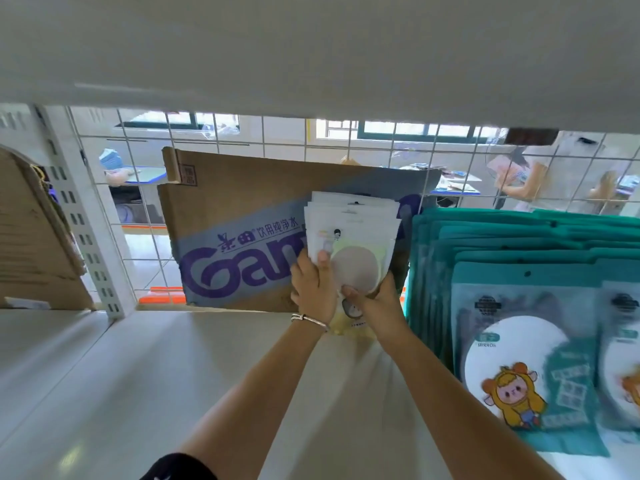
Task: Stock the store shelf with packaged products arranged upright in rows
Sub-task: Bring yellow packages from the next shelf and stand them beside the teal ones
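Note:
A stack of white packaged mirrors [353,233] stands upright at the back of the white shelf [173,375], leaning toward a flattened cardboard box [235,237]. My left hand [313,285] grips the stack's left edge, thumb on the front pack. My right hand [375,301] holds the stack's lower right, thumb pressed on the front. To the right, rows of teal mirror packs [519,323] stand upright, each with a cartoon figure on the front.
A wire grid back panel [277,140] closes the shelf's rear. The upper shelf [311,46] hangs low overhead. A slotted white upright [79,216] and brown cardboard [31,237] stand at the left. People are visible beyond the grid.

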Tool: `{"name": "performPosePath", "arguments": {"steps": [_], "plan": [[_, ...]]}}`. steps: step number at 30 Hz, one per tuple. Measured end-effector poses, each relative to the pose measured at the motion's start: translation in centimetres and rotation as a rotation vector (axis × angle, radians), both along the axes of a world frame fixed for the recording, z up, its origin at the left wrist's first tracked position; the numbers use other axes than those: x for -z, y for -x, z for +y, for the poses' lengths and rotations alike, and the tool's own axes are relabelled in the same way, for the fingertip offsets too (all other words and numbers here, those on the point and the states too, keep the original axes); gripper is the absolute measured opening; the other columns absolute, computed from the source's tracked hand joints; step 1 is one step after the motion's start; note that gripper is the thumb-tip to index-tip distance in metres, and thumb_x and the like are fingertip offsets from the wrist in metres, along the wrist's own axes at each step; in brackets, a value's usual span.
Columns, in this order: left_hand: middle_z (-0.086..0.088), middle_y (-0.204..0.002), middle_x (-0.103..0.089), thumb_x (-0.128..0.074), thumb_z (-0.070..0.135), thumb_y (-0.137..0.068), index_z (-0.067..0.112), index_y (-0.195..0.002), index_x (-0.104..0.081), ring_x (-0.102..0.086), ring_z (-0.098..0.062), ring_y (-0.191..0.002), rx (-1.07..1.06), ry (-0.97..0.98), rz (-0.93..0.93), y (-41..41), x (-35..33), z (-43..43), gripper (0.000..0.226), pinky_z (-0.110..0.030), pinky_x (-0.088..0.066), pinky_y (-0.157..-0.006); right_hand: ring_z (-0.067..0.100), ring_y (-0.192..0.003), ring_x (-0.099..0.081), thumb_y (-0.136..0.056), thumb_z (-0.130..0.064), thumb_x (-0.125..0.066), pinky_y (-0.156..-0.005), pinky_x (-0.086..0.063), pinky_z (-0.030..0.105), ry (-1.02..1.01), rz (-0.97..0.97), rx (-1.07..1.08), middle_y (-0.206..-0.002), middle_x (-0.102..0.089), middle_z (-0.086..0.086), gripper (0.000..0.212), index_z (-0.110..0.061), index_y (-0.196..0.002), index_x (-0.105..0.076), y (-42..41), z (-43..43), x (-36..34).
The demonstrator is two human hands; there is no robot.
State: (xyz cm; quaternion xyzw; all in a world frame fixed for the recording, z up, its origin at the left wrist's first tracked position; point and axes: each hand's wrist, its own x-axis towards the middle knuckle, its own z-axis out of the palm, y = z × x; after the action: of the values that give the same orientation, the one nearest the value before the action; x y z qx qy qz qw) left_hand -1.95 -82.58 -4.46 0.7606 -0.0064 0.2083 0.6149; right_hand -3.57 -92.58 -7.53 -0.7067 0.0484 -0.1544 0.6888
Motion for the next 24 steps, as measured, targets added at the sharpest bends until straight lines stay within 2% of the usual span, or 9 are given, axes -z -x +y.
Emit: {"name": "performPosePath", "arguments": {"steps": [2,4,8,11,14,16,18,22,24], "plan": [[-0.011,-0.139,-0.037,-0.007,0.070,-0.066,0.019,-0.139,-0.034,-0.035,-0.029,-0.127,-0.096,-0.176,0.062,0.3,0.6,0.0,0.093,-0.046,-0.027,-0.104,0.018,-0.106,-0.057,-0.079,-0.015,-0.073,-0.078,-0.044,0.021,0.006,0.027,0.014,-0.110,-0.057,-0.006,0.062,-0.022,-0.129,-0.037,0.0,-0.4,0.1],[-0.009,-0.141,-0.033,-0.007,0.070,-0.068,0.023,-0.141,-0.031,-0.031,-0.030,-0.130,-0.126,-0.248,0.082,0.8,1.3,-0.2,0.090,-0.046,-0.022,-0.106,0.017,-0.104,-0.056,-0.079,-0.022,-0.074,-0.078,-0.044,0.021,0.015,0.056,0.026,-0.112,-0.055,-0.003,0.068,-0.017,-0.133,-0.032,0.0,-0.5,-0.3],[-0.009,-0.146,-0.027,-0.006,0.075,-0.062,0.021,-0.143,-0.023,-0.025,-0.029,-0.134,-0.082,-0.212,0.143,1.4,1.7,-0.7,0.099,-0.046,-0.020,-0.108,0.020,-0.109,-0.051,-0.077,-0.039,-0.073,-0.091,-0.044,0.031,0.009,0.078,0.095,-0.124,-0.049,0.002,0.082,-0.013,-0.139,-0.025,-0.8,0.3,-1.4],[-0.011,-0.145,-0.027,-0.016,0.071,-0.070,0.017,-0.143,-0.023,-0.026,-0.030,-0.134,-0.080,-0.210,0.168,1.4,1.2,-0.8,0.091,-0.044,-0.021,-0.108,0.025,-0.117,-0.049,-0.075,-0.050,-0.070,-0.101,-0.043,0.040,0.049,0.133,0.113,-0.130,-0.045,0.003,0.088,-0.016,-0.139,-0.021,-1.4,0.5,-1.6],[-0.015,-0.141,-0.030,-0.036,0.060,-0.088,0.009,-0.142,-0.022,-0.027,-0.032,-0.132,-0.046,-0.250,0.207,1.0,0.7,-0.7,0.076,-0.042,-0.022,-0.107,0.027,-0.117,-0.049,-0.074,-0.049,-0.071,-0.102,-0.042,0.045,0.046,0.132,0.134,-0.129,-0.046,0.005,0.084,-0.016,-0.136,-0.024,-1.5,0.5,-1.7],[-0.015,-0.141,-0.029,-0.039,0.052,-0.091,0.007,-0.143,-0.018,-0.025,-0.032,-0.133,-0.021,-0.303,0.205,1.1,0.5,-0.8,0.071,-0.043,-0.022,-0.107,0.027,-0.116,-0.049,-0.074,-0.047,-0.072,-0.101,-0.042,0.045,0.055,0.129,0.146,-0.127,-0.047,0.006,0.082,-0.015,-0.135,-0.027,-1.6,0.1,-1.9],[-0.015,-0.143,-0.026,-0.037,0.051,-0.092,0.009,-0.145,-0.014,-0.024,-0.033,-0.134,0.017,-0.339,0.215,1.3,0.6,-0.8,0.072,-0.045,-0.021,-0.109,0.027,-0.118,-0.049,-0.073,-0.046,-0.072,-0.101,-0.042,0.045,0.061,0.146,0.133,-0.128,-0.048,0.005,0.081,-0.016,-0.134,-0.029,-1.7,-0.4,-2.0],[-0.015,-0.147,-0.020,-0.040,0.050,-0.092,0.015,-0.146,-0.013,-0.019,-0.033,-0.136,0.062,-0.225,0.293,1.5,0.9,-0.7,0.070,-0.044,-0.017,-0.111,0.029,-0.120,-0.050,-0.056,-0.061,-0.073,-0.101,-0.044,0.048,0.060,0.190,0.126,-0.131,-0.049,0.005,0.101,-0.020,-0.137,-0.029,-1.4,-0.4,-2.1],[-0.014,-0.148,-0.017,-0.042,0.048,-0.092,0.015,-0.146,-0.013,-0.016,-0.033,-0.137,0.080,-0.174,0.344,1.6,0.7,-0.5,0.070,-0.043,-0.016,-0.111,0.029,-0.120,-0.048,-0.057,-0.059,-0.074,-0.100,-0.044,0.047,0.065,0.196,0.152,-0.132,-0.046,0.005,0.103,-0.021,-0.139,-0.026,-0.8,-0.1,-2.0]]}}
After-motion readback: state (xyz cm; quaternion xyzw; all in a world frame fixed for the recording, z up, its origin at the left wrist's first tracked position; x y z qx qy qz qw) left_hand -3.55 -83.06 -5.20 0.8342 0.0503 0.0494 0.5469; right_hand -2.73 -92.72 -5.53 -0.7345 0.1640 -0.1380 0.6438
